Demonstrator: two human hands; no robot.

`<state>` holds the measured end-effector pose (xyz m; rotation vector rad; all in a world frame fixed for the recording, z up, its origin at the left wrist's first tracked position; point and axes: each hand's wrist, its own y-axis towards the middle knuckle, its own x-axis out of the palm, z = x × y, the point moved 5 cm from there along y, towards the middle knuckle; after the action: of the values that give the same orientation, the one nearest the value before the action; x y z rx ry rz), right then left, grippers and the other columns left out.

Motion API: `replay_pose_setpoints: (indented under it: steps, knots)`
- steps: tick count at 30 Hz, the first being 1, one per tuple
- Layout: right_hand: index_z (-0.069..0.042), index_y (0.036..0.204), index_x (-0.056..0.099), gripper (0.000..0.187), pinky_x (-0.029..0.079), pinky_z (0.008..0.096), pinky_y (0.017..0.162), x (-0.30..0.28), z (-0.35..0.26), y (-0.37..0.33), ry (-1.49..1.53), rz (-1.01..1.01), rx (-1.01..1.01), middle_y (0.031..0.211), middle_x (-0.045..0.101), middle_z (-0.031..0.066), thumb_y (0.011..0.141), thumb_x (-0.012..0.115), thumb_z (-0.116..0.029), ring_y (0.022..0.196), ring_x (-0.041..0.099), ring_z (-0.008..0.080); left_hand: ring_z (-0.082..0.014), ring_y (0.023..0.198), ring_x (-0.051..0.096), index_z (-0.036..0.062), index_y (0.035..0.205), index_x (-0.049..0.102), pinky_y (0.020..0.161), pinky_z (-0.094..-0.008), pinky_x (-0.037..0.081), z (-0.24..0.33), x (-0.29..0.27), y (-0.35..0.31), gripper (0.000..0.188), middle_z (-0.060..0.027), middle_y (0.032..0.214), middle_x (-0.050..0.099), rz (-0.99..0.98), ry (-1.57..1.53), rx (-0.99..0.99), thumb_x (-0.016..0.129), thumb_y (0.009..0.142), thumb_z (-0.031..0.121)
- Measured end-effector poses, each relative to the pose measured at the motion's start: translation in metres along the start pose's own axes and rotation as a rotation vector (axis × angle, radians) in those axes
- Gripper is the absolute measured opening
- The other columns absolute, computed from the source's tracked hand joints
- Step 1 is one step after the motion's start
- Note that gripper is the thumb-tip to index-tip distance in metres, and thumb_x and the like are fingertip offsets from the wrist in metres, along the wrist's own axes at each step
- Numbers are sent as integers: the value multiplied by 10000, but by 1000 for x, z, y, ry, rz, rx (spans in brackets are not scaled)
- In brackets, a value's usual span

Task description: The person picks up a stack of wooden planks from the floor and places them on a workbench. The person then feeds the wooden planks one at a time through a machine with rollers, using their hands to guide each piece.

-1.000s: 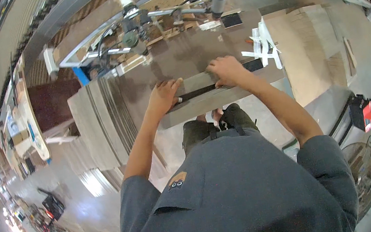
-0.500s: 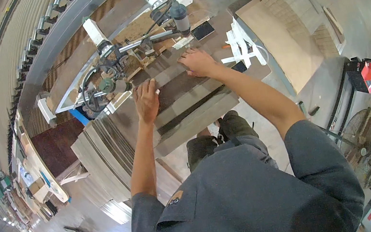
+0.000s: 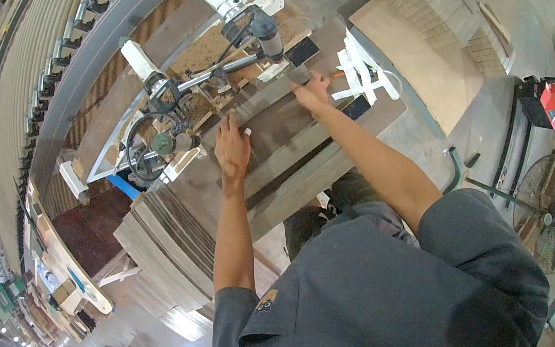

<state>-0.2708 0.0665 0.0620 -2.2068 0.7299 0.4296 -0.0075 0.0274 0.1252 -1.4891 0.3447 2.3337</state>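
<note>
A narrow grey-brown wooden strip [image 3: 264, 101] lies along the machine's work table, between my two hands. Fingers forward, my left hand [image 3: 231, 143] is closed on its left end, with a small white bit showing beside the thumb. At the strip's right end, my right hand [image 3: 312, 92] grips it with thumb and fingers. Just beyond it is a clamp-like machine head with a metal rod [image 3: 218, 72] and a grey cylinder [image 3: 265, 33]. Nearer my body, several longer boards [image 3: 292, 171] lie side by side at the table's front edge.
A stack of boards [image 3: 164, 238] stands at the left. White paper strips [image 3: 359, 67] and a dark phone-like slab [image 3: 356, 108] lie on the right. Farther right are a cardboard-covered stack [image 3: 423, 59] and a floor fan [image 3: 552, 210]. Sawdust [image 3: 200, 51] covers the machine bed.
My right hand has shifted to the right and turned, now at the strip's right end. My left hand has moved slightly right and nearer. The view has shifted a little.
</note>
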Motion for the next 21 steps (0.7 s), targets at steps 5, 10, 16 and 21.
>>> replay_pose_setpoints:
  steps: [5,10,16,21]
  knots:
    - [-58,1601,172,1048,411,497,1153,16,11,-4,25,67,-17,1589,233,319,816,801,-353,1384,447,509,-395,1235,596,147,1459,511,944,-494,554,-33,40,-8,608,-145,1464,516,-151,72,11,731,895,90]
    - [-18,1566,245,981,373,447,1183,13,7,-8,89,63,-22,1536,402,283,807,807,-285,1423,431,432,-408,1074,671,126,1388,553,814,-495,583,-29,28,-4,552,-150,1429,526,64,54,97,718,869,34]
    - [9,1573,206,999,440,435,1107,20,14,4,96,-15,-14,1471,472,262,827,795,-302,1329,525,405,-415,1093,673,127,1505,477,799,-481,597,-44,35,9,668,-161,1492,484,-243,232,71,645,876,-22]
    - [46,1549,268,943,506,386,988,35,25,22,15,22,-83,1291,617,212,828,783,-278,1168,632,335,-408,1150,652,111,1506,456,873,-489,578,-49,41,5,640,-168,1485,477,-194,224,33,591,897,-33]
